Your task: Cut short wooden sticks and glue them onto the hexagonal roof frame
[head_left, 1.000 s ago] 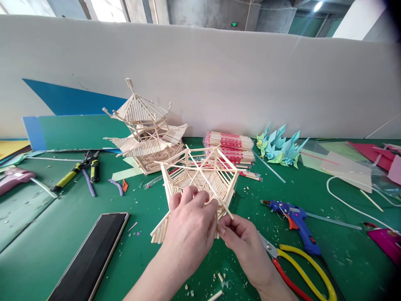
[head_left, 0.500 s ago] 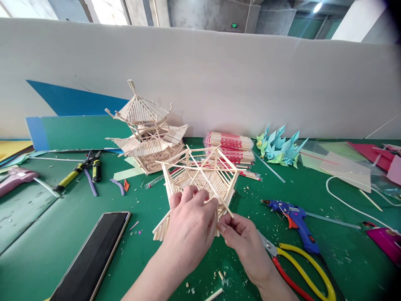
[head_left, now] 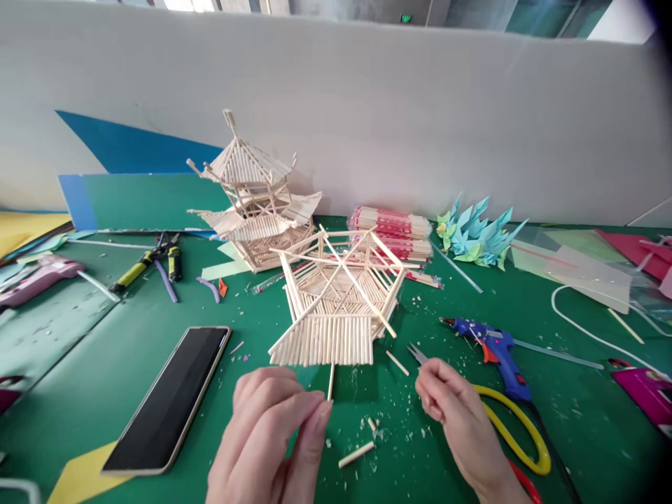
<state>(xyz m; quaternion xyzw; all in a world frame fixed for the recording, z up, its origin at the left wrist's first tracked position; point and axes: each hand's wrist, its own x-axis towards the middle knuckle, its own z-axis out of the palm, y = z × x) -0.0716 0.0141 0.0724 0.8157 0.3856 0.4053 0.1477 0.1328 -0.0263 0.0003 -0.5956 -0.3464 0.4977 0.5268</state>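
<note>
My left hand [head_left: 273, 434] is closed in a pinch on the end of a thin wooden stick [head_left: 331, 381], just in front of the stick model. That six-sided stick structure [head_left: 328, 339] has a slatted panel on its near side and bare crossing sticks on top. Over the scissors [head_left: 517, 423] with yellow and red handles is my right hand [head_left: 456, 420], its fingers curled together. The blade tips show beyond its knuckles. Whether it grips the scissors or something small is hidden. A short cut stick [head_left: 397, 362] lies between the model and the blades.
A finished-looking stick pagoda [head_left: 252, 203] stands behind, beside bundled sticks [head_left: 391, 224] and blue paper folds [head_left: 480, 234]. A blue glue gun [head_left: 493, 346] lies right; a phone [head_left: 168, 399], pliers [head_left: 139, 269] and a pink glue gun [head_left: 45, 280] lie left. Stick offcuts [head_left: 357, 455] are near the front.
Both hands have left the stick model. My left hand has drawn back toward me with a stick, and my right has moved right over the scissors. The view has tilted down slightly.
</note>
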